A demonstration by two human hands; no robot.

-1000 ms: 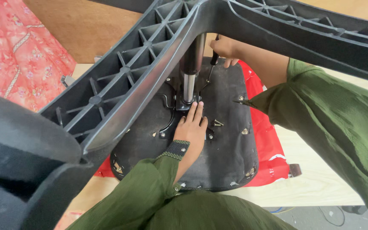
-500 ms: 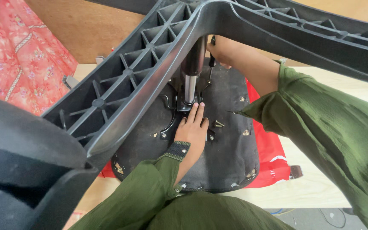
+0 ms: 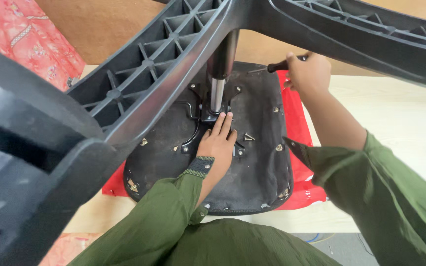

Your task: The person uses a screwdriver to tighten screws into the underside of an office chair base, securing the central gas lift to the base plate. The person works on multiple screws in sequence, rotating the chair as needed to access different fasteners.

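Chair [image 3: 252, 162] upside down on a red cushion [image 3: 297, 113], mid frame, black seat underside facing up, its star-shaped base [image 3: 163, 83] looming across the top and left. Left hand [image 3: 218, 143] lies flat and open on the metal plate [image 3: 193, 133] at the foot of the centre post [image 3: 218, 79], fingers together, pressing down, same as half a second back. Right hand [image 3: 309, 74] has changed: it was tucked behind the base arm near the post, now it's out at upper right, fist closed round the black handle of a screwdriver [image 3: 277, 65], tip pointing left toward the seat's upper edge. Judging by that, the tool is being lined up on a screw there, though the tip isn't seated yet. Loose screw [image 3: 248, 137] lies just right of the left hand. Pale table [image 3: 395, 123] under everything.
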